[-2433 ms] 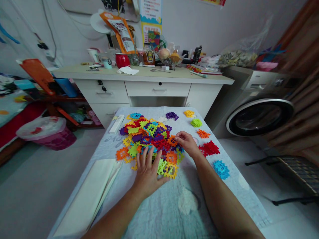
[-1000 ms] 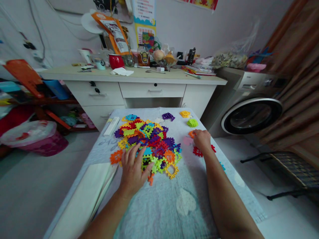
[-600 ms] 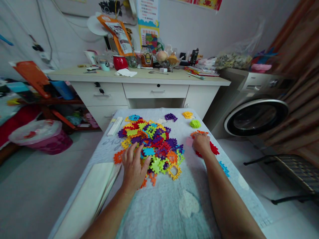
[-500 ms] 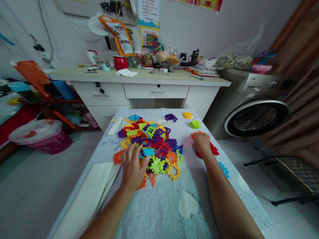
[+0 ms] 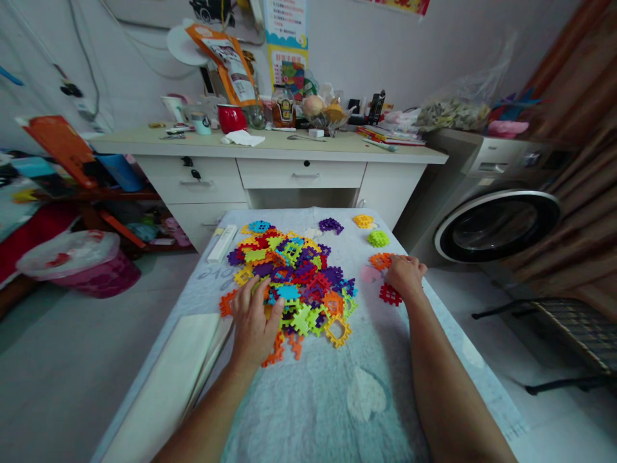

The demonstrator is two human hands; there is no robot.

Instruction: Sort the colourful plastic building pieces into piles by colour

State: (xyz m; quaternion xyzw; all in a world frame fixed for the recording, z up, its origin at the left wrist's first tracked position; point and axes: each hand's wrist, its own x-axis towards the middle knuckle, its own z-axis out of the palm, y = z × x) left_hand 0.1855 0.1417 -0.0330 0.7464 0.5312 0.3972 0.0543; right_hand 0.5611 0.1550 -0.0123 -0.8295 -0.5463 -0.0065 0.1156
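Observation:
A heap of colourful plastic interlocking pieces (image 5: 304,273) lies on the cloth-covered table. My left hand (image 5: 254,318) rests at the near left side of the heap, fingers spread and touching it. My right hand (image 5: 407,278) is at the table's right side with its fingers curled downward; whatever is beneath them is hidden. Just left of it lie orange pieces (image 5: 380,260) and a red piece (image 5: 390,294). Farther back sit a green stack (image 5: 378,238), a yellow group (image 5: 363,221) and a purple group (image 5: 331,225).
A long white box (image 5: 222,244) lies left of the heap, and a folded pale cloth (image 5: 168,379) along the left edge. Beyond the table stands a white desk (image 5: 274,149) with jars and cups. A washing machine (image 5: 496,225) and a chair (image 5: 573,334) are to the right.
My right hand has shifted right, uncovering the orange pieces and the red piece. The red and blue pieces seen right of it are now hidden. My left hand has barely moved.

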